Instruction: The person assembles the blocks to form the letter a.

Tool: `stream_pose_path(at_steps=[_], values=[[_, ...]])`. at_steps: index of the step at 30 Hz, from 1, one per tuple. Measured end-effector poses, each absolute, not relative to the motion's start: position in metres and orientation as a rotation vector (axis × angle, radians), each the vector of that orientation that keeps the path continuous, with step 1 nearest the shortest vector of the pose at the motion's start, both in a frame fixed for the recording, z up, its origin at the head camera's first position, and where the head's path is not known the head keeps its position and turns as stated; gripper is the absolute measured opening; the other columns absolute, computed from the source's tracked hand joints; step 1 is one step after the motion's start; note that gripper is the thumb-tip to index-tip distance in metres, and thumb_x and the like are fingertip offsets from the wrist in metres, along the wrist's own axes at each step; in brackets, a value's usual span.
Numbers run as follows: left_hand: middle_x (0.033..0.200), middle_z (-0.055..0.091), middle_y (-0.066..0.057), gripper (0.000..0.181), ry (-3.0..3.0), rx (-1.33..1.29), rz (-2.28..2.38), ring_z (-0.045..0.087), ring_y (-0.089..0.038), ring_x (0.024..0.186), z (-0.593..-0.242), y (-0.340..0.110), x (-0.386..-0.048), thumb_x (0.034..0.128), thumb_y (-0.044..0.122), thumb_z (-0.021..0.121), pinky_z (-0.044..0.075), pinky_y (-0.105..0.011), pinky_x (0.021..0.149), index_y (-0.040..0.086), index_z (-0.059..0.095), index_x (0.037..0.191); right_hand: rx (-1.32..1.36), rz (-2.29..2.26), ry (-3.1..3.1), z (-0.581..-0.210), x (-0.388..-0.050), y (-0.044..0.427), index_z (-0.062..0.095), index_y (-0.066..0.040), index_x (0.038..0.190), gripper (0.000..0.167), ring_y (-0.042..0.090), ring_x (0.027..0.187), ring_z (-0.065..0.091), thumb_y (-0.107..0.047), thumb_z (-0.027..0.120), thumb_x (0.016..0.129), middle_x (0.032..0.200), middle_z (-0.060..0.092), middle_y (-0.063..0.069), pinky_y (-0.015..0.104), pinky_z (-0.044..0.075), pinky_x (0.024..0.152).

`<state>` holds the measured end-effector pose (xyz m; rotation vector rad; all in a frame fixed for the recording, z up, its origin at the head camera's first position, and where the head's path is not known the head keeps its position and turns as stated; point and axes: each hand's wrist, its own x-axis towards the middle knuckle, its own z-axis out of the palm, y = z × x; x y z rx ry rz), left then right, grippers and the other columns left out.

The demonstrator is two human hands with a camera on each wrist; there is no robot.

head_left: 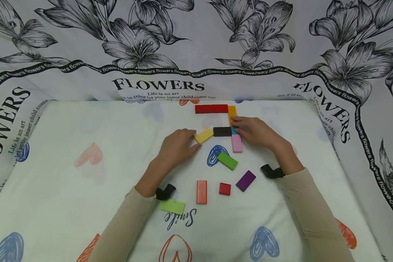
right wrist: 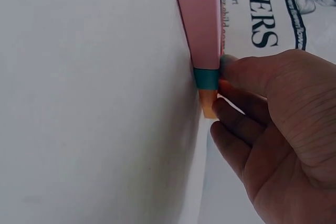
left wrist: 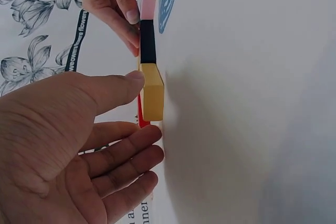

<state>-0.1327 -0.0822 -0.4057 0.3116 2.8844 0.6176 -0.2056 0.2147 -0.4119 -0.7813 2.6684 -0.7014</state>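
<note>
My left hand [head_left: 178,147] pinches the left end of a yellow block [head_left: 204,136] between thumb and fingers; the left wrist view shows the thumb on the yellow block [left wrist: 153,93]. That block's right end meets a black block [head_left: 222,131]. Beside the black one is a small teal block [head_left: 234,130], partly covered by my right hand [head_left: 260,133], whose fingers touch it and the orange block [head_left: 231,111] above. A pink block [head_left: 237,143] lies below the teal one, and a long red block [head_left: 211,108] extends left from the orange one's top.
Nearer me lie loose blocks: green [head_left: 227,161], purple [head_left: 245,181], small red [head_left: 225,189], salmon [head_left: 201,192] and light green [head_left: 172,206] near my left wrist. Black wrist pieces show at both cuffs. The white cloth [head_left: 52,182] has printed hearts.
</note>
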Motion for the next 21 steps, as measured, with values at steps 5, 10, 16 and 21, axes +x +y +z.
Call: stream_pose_path(at_steps=[5,10,16,21], values=[[0.145,0.068,-0.011,0.061,2.871,0.313,0.605,0.063,-0.030,0.136,-0.403,-0.094,-0.127,0.0977,0.037,0.076,0.055,-0.049,0.112,0.011,0.059,0.151,-0.756,-0.728,2.678,-0.414,-0.208,0.211,0.059,-0.008,0.150,0.045,0.035,0.156,0.043,-0.011,0.063,0.105,0.166,0.049,0.006,0.055,0.039,0.126],[0.149,0.064,-0.012,0.065,2.856,0.336,0.584,0.059,-0.030,0.140,-0.401,-0.104,-0.111,0.0993,0.040,0.074,0.054,-0.049,0.114,0.012,0.054,0.155,-0.748,-0.713,2.674,-0.414,-0.207,0.214,0.057,-0.009,0.151,0.045,0.035,0.157,0.042,-0.011,0.062,0.106,0.166,0.049,0.007,0.056,0.038,0.127],[0.148,0.064,-0.012,0.062,2.863,0.340,0.590,0.059,-0.031,0.139,-0.395,-0.115,-0.086,0.1000,0.040,0.072,0.054,-0.051,0.114,0.014,0.056,0.154,-0.759,-0.713,2.680,-0.414,-0.206,0.221,0.058,-0.007,0.149,0.045,0.036,0.156,0.043,-0.009,0.063,0.105,0.165,0.050,0.008,0.057,0.038,0.126],[0.139,0.069,-0.009,0.055,2.877,0.361,0.638,0.064,-0.028,0.132,-0.394,-0.129,-0.060,0.0992,0.037,0.074,0.057,-0.049,0.109,0.014,0.063,0.147,-0.774,-0.737,2.645,-0.416,-0.205,0.218,0.057,-0.007,0.150,0.045,0.036,0.157,0.041,-0.010,0.062,0.106,0.166,0.048,0.007,0.057,0.036,0.127]])
